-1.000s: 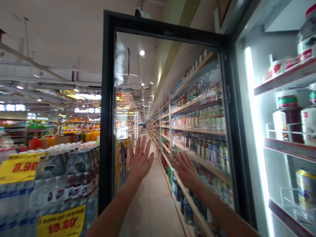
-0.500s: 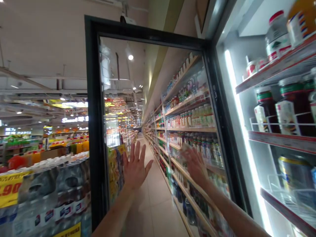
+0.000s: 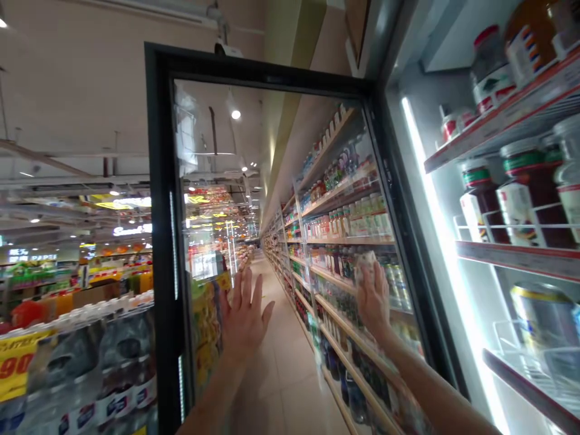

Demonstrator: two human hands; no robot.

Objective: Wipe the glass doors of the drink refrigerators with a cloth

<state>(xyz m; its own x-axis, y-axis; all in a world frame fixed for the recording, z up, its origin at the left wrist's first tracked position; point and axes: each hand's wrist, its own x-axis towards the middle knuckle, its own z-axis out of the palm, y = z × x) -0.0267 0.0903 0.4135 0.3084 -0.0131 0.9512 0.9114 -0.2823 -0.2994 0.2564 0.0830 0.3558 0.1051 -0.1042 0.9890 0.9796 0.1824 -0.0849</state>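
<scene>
An open fridge door with a black frame [image 3: 159, 241] and a glass pane [image 3: 272, 181] stands in front of me. My left hand [image 3: 244, 317] lies flat against the glass low in the middle, fingers spread and holding nothing. My right hand [image 3: 374, 299] presses on the glass near the hinge side, fingers closed over a small white wad of cloth or paper [image 3: 365, 263]. The store aisle and its long shelves show through the pane.
To the right the lit fridge interior holds dark juice bottles [image 3: 528, 199] on a wire-fronted shelf, jars above and a can [image 3: 541, 320] below. At the left stand stacked water bottles [image 3: 90, 368] with a yellow price tag [image 3: 16, 362].
My right hand has slid up and to the right across the glass with the white wad. My left hand stays flat on the pane. The view has swung toward the fridge.
</scene>
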